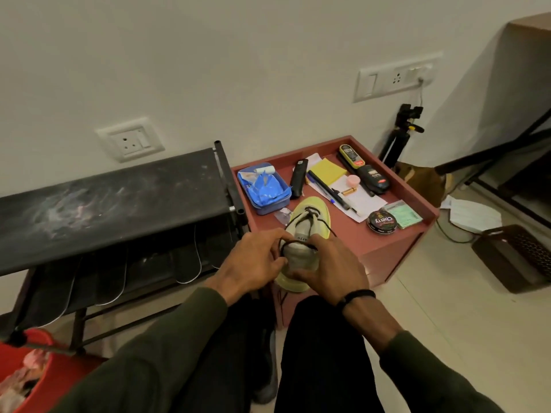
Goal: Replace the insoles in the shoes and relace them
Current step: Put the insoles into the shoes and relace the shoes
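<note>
Red counter (396, 251) lying beyond fingers, carrying shoe (301, 234) at near edge, heel toward person. Left hand (253, 260) and right hand (331, 272) flanking shoe collar, fingers pinching black lace (298, 242) stretched between them. Step judged: relacing top eyelets. Next move likely requiring threading lace end, keeping tension even.

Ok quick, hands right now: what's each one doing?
Left hand: pinching the black lace against the shoe.
Right hand: fingers curled on the shoe's heel end, steadying it.
</note>
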`<state>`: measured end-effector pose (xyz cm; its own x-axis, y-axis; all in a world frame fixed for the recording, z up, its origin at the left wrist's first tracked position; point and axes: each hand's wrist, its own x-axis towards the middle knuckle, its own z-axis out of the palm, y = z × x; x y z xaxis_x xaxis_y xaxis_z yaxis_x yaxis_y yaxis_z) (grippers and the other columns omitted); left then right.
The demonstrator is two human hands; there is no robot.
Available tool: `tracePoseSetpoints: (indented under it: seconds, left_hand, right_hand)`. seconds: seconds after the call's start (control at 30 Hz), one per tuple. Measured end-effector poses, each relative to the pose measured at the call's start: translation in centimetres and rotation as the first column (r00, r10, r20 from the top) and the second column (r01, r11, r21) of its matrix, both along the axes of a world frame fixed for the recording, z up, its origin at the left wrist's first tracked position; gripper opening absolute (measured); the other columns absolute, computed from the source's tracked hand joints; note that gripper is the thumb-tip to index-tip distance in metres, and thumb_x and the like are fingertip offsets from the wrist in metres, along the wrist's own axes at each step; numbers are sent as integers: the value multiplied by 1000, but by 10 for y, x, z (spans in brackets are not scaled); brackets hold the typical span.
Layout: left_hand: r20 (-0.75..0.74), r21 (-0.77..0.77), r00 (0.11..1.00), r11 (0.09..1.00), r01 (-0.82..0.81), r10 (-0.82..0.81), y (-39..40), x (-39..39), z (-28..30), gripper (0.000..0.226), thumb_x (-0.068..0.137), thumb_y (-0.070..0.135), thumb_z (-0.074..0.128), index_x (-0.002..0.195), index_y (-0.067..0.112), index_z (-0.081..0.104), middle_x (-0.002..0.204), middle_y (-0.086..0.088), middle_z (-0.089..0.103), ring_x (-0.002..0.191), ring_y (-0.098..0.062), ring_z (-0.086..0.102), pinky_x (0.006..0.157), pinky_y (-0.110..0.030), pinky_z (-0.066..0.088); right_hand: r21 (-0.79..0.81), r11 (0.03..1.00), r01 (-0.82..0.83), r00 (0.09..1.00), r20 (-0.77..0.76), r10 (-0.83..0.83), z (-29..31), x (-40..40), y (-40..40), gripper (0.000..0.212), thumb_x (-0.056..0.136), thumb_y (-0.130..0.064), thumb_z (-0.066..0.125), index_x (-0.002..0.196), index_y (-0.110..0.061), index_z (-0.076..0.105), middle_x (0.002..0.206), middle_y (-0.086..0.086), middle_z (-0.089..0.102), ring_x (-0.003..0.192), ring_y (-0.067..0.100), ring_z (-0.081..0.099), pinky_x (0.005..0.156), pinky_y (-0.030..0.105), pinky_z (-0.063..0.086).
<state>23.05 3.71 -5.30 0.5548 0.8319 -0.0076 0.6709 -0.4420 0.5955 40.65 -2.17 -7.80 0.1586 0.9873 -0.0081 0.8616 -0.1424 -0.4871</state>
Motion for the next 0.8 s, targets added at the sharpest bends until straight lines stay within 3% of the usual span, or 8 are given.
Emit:
tracePoseSetpoints:
  seconds: [0.17,0.23,0.33,0.47,0.53,0.63,0.73,0.8]
  left_hand:
    - [205,-37,978,999,-37,44,-2,13,9,36,86,18,65,119,30,72,82,13,70,70,-2,63,67,-14,51]
    - [263,-143,962,989,-33,70,-4,19,10,36,88,18,63,120,33,72,80,9,68,66,-3,59,61,-14,48]
    - [321,-247,941,969,-26,107,-11,18,7,36,89,17,62,120,34,70,68,9,54,58,-1,49,56,-18,42]
    - [323,-229,943,973,-4,80,-22,6,15,34,88,18,66,119,31,72,79,10,63,68,-1,57,65,-18,51]
    - [315,-202,943,978,-40,104,-22,0,19,28,88,20,68,114,30,75,81,17,65,72,3,60,69,-13,49]
    - [342,-135,930,987,-89,131,-21,-8,26,24,91,19,69,111,30,75,82,20,65,75,6,63,70,-13,52]
    - [323,-54,945,998,-34,50,-15,-7,31,27,93,23,69,118,32,71,92,15,69,81,-2,67,75,-22,59]
    - [263,-4,953,988,-153,148,-5,-7,32,27,94,24,65,119,32,69,93,15,69,75,0,63,70,-18,57]
  right_hand:
    - [4,1000,-20,1000,-3,20,11,14,8,52,64,-59,84,101,-32,58,90,2,61,84,23,55,57,30,29]
    - [-14,1000,4,999,40,-3,13,17,7,55,64,-61,83,104,-31,60,91,3,60,83,23,55,55,28,29]
    - [-115,993,21,990,142,-5,4,11,5,58,68,-52,85,116,-29,62,104,5,60,92,25,59,65,29,35]
    - [-143,990,8,998,59,0,-1,3,6,54,69,-44,86,115,-28,64,105,2,61,90,22,59,64,26,37]
    - [-194,981,-13,1000,-30,8,9,2,14,41,72,-35,85,107,-27,67,102,-1,65,90,20,61,65,29,44]
    - [-313,950,-18,999,25,27,34,9,35,12,84,-20,76,95,-18,72,97,1,68,91,22,67,74,36,55]
    - [-320,939,127,992,56,-115,53,25,56,7,89,-12,67,86,-12,74,87,8,73,82,25,71,77,41,61]
    - [-227,932,282,958,19,-285,56,33,69,2,85,-17,73,85,-15,73,91,8,72,84,24,68,79,45,60]
